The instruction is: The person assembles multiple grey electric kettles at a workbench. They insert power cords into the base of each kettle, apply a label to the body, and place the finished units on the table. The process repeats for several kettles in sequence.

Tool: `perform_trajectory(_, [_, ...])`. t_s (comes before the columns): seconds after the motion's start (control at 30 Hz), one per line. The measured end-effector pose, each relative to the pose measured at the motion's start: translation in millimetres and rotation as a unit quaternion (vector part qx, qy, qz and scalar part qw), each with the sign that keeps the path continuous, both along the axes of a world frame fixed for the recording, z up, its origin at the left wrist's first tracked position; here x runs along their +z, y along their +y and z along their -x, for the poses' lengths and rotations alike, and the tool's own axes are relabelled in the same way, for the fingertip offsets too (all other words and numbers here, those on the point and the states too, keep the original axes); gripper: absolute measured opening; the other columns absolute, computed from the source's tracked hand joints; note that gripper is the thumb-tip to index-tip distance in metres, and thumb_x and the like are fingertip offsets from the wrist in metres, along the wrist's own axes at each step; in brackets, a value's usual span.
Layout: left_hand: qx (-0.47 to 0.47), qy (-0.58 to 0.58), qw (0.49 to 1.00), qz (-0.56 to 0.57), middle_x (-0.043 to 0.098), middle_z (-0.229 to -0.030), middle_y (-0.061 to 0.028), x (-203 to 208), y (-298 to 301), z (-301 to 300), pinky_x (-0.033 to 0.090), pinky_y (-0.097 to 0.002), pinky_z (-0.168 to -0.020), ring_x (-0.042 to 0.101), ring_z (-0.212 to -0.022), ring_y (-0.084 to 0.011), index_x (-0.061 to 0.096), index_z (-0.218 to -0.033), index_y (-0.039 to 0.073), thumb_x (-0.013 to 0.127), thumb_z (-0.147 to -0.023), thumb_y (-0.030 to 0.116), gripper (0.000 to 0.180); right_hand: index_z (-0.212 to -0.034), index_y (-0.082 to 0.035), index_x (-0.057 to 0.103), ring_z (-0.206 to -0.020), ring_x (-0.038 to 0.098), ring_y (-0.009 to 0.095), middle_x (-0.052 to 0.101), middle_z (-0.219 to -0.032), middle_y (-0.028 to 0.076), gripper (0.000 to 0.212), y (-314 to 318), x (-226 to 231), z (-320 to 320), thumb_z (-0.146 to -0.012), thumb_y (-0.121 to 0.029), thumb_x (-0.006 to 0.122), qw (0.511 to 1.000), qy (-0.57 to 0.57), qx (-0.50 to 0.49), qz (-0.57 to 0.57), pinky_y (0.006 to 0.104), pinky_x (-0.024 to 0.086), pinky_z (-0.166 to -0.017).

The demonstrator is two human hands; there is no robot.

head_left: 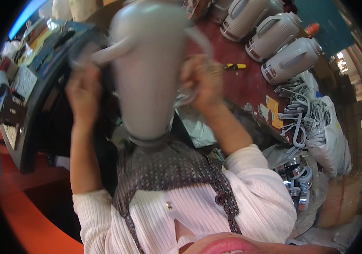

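A large grey vacuum flask (149,80) stands nearly upright in front of me, its narrower base by my apron and its upper part blurred by movement. My right hand (204,80) is closed around the side handle (199,39) on the flask's right. On the other side, my left hand (84,91) is raised with curled, smeared fingers at the outer end of a pale grey handle (115,51). That handle reaches across to the flask's upper left. How it joins the flask is too blurred to tell.
Several similar flasks (276,34) stand on the dark red table (236,86), with a yellow-and-black tool (235,66) nearby. Loose grey handles (304,110) spill from a white sack (331,131). Shiny metal rings (302,178) lie below. At left is a cluttered dark desk (41,101).
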State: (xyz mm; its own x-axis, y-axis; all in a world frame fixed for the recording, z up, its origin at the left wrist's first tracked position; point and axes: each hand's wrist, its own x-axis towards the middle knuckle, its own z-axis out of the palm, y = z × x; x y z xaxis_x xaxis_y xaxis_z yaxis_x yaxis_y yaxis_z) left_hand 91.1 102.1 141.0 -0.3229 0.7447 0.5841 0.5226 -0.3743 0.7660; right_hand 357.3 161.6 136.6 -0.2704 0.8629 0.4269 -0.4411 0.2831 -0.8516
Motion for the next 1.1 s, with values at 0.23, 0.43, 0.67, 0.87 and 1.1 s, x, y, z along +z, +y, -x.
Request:
perform_trajectory(0.23, [-0.093, -0.066, 0.981, 0.157, 0.061, -0.075, -0.002, -95.3, 57.5, 2.8, 0.046, -0.025, -0.061, 0.054, -0.065, -0.0066, 0.062, -0.131, 0.006, 0.069, -0.092, 0.013, 0.04, -0.071, -0.005, 0.059, -0.047, 0.05, 0.01, 0.063, -0.063, 0.004, 0.027, 186.0, 33.0, -141.4, -0.091, -0.018, 0.072, 0.895, 0.056, -0.439, -0.053, 0.0265, 0.037, -0.043])
perform_trajectory(0.43, [-0.074, 0.02, 0.971, 0.227, 0.072, -0.094, -0.0155, -174.1, 172.7, 39.2, 0.052, -0.0354, -0.081, 0.068, -0.088, -0.0248, 0.067, -0.12, 0.002, 0.066, -0.093, 0.039, 0.045, -0.081, 0.003, 0.064, -0.064, 0.067, 0.019, 0.069, -0.07, 0.01, 0.028, 280.1, 14.1, -184.2, -0.086, -0.021, 0.077, 0.779, -0.153, -0.602, -0.085, 0.0314, 0.053, -0.063])
perform_trajectory(0.67, [-0.163, -0.098, 0.946, 0.263, 0.047, -0.06, -0.001, -181.3, 200.8, 17.8, 0.032, -0.0295, -0.053, 0.039, -0.06, -0.0077, 0.063, -0.071, -0.005, 0.065, -0.094, 0.045, 0.055, -0.123, -0.001, 0.062, -0.119, 0.056, 0.031, 0.061, -0.127, 0.019, 0.057, 256.8, -44.1, -113.3, -0.075, -0.025, 0.082, 0.618, -0.393, -0.553, -0.398, 0.0421, 0.043, -0.102])
perform_trajectory(0.87, [-0.275, -0.35, 0.844, 0.3, 0.059, -0.071, 0.0041, -190.5, 195.1, 6.2, 0.04, -0.0238, -0.06, 0.049, -0.065, -0.0046, 0.07, -0.08, -0.001, 0.069, -0.094, 0.032, 0.036, -0.13, -0.011, 0.061, -0.122, 0.053, 0.032, 0.057, -0.135, 0.013, 0.065, 336.9, -104.9, 17.2, -0.079, -0.049, 0.074, 0.663, -0.574, -0.355, -0.325, 0.0442, 0.044, -0.1])
perform_trajectory(1.1, [-0.245, -0.227, 0.917, 0.219, 0.057, -0.073, -0.0045, -243.4, 152.9, 28.4, 0.042, -0.0279, -0.07, 0.051, -0.073, -0.0115, 0.065, -0.083, -0.004, 0.07, -0.091, 0.017, 0.023, -0.123, -0.019, 0.069, -0.107, 0.058, 0.034, 0.061, -0.113, 0.013, 0.058, 394.5, -140.5, 26.1, -0.077, -0.054, 0.075, 0.633, -0.621, -0.423, -0.185, 0.0441, 0.048, -0.093])
